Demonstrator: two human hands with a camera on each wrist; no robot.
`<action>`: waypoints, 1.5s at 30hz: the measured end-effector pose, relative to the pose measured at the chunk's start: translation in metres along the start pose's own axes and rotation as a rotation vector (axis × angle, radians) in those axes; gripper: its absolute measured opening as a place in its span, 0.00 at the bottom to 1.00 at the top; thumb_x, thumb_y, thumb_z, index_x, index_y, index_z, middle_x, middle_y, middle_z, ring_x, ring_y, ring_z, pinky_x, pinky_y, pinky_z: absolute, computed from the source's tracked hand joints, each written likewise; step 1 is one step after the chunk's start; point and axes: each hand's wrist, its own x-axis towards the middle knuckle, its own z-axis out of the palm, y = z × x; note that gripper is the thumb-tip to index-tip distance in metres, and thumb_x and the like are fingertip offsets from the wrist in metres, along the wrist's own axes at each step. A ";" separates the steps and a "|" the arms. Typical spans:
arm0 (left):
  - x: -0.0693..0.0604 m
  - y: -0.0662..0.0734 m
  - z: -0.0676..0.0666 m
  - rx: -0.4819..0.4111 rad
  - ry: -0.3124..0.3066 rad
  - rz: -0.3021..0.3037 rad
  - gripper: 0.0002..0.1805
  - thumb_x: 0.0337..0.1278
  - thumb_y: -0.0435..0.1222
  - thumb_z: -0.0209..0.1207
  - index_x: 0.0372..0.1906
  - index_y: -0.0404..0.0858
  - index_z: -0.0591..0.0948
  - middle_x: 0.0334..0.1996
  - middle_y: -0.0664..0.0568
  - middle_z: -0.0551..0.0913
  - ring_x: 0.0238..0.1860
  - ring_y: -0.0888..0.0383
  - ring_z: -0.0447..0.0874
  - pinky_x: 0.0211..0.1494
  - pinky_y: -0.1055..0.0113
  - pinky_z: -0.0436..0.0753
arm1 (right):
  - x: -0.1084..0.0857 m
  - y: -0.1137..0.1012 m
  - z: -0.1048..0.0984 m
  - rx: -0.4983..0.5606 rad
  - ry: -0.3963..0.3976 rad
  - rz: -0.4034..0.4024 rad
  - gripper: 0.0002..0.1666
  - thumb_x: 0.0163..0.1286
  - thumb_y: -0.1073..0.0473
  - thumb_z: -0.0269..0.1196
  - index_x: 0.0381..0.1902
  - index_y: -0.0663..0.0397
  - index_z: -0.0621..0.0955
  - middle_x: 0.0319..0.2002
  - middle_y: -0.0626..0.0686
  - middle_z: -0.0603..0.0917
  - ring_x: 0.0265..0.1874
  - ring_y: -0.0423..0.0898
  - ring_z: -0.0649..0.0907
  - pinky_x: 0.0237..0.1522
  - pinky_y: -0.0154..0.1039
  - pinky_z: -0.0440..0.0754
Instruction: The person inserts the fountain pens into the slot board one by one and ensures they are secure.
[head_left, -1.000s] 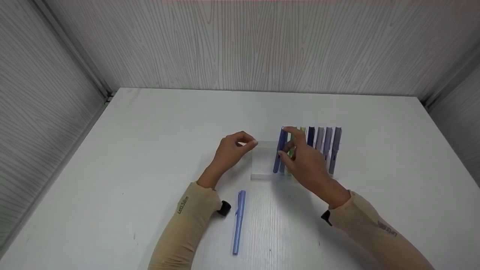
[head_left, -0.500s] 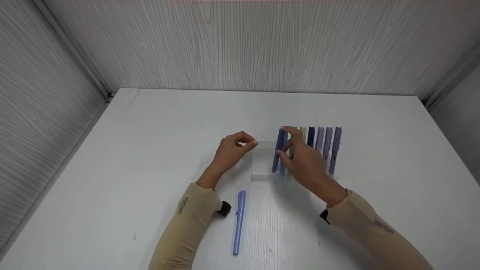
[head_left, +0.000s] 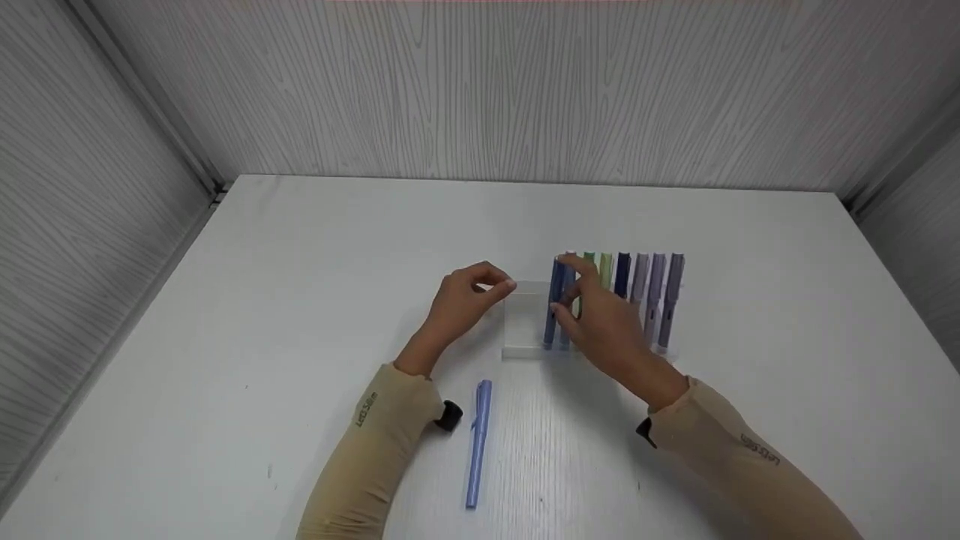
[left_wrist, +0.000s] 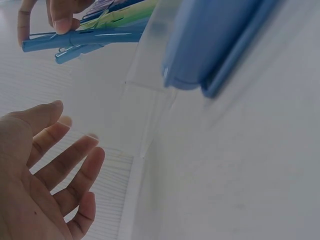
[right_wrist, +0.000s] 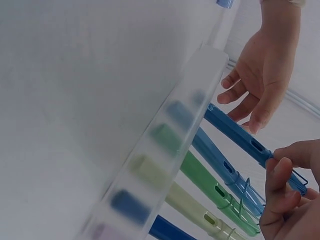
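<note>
My right hand (head_left: 611, 326) pinches a blue pen (head_left: 555, 289) between thumb and fingers. The pen stands nearly upright in a clear rack (head_left: 521, 352); in the right wrist view its lower end meets the rack's frosted ledge (right_wrist: 210, 62). Right of it stand a lighter blue pen (right_wrist: 215, 155), a green pen (right_wrist: 205, 180), a yellow-green pen (head_left: 606, 266), a navy pen (head_left: 622, 271) and several lavender pens (head_left: 658, 281). My left hand (head_left: 461, 304) is beside the rack's left end, fingers loosely bent and holding nothing; whether they touch the rack, I cannot tell.
A light blue pen (head_left: 478, 446) with a clip lies on the white table (head_left: 337, 247) in front of the rack, right of the left sleeve. Wood-grain panels (head_left: 510, 90) enclose the table at the back and sides.
My right hand has shifted slightly left with the blue pen, which now stands straighter and a little farther left in the rack. The left hand and the loose pen have stayed put.
</note>
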 end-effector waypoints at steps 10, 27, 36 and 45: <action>0.001 -0.002 0.000 0.006 -0.008 -0.027 0.14 0.61 0.51 0.60 0.42 0.47 0.85 0.44 0.56 0.86 0.47 0.58 0.82 0.51 0.62 0.80 | 0.002 0.000 0.001 0.015 -0.054 0.064 0.36 0.68 0.59 0.62 0.70 0.50 0.60 0.33 0.50 0.83 0.11 0.37 0.68 0.15 0.33 0.67; 0.001 -0.001 0.000 0.008 0.000 0.006 0.13 0.62 0.49 0.60 0.42 0.46 0.85 0.43 0.56 0.87 0.47 0.59 0.82 0.51 0.62 0.80 | 0.008 0.000 0.002 -0.030 -0.088 0.086 0.37 0.68 0.58 0.62 0.71 0.50 0.59 0.32 0.51 0.84 0.12 0.38 0.69 0.16 0.33 0.67; 0.000 0.000 0.000 0.012 0.003 0.006 0.12 0.62 0.49 0.60 0.41 0.46 0.85 0.43 0.55 0.87 0.47 0.57 0.82 0.51 0.62 0.81 | 0.013 0.002 -0.001 -0.012 -0.143 0.170 0.40 0.66 0.55 0.64 0.72 0.45 0.60 0.32 0.51 0.83 0.18 0.41 0.73 0.21 0.35 0.71; 0.001 -0.001 0.000 0.004 0.000 0.009 0.12 0.62 0.48 0.60 0.41 0.46 0.85 0.42 0.55 0.87 0.46 0.58 0.82 0.51 0.62 0.81 | 0.015 0.005 -0.002 -0.009 -0.162 0.175 0.40 0.67 0.55 0.64 0.72 0.44 0.60 0.28 0.51 0.82 0.20 0.42 0.75 0.23 0.35 0.72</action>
